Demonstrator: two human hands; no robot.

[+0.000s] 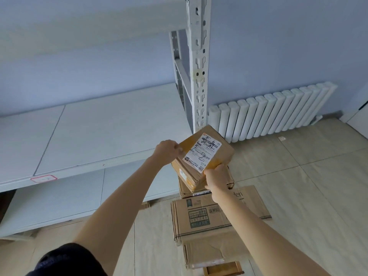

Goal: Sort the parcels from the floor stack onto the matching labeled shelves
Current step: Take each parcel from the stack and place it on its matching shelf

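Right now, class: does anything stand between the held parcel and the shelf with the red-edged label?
Nothing visible does. The parcel, gripped by the left hand and right hand, hangs above the floor stack, right of the shelf. The upright post stands behind the parcel, at the shelf's right end, not across the way to the label.

shelf tag (43, 178) unreadable, lowest parcel (223, 270) cut off

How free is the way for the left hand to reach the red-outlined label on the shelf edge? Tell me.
Probably not yet: the left hand grips the parcel together with the right hand. The path itself looks open; nothing stands between it and the red-outlined label on the shelf.
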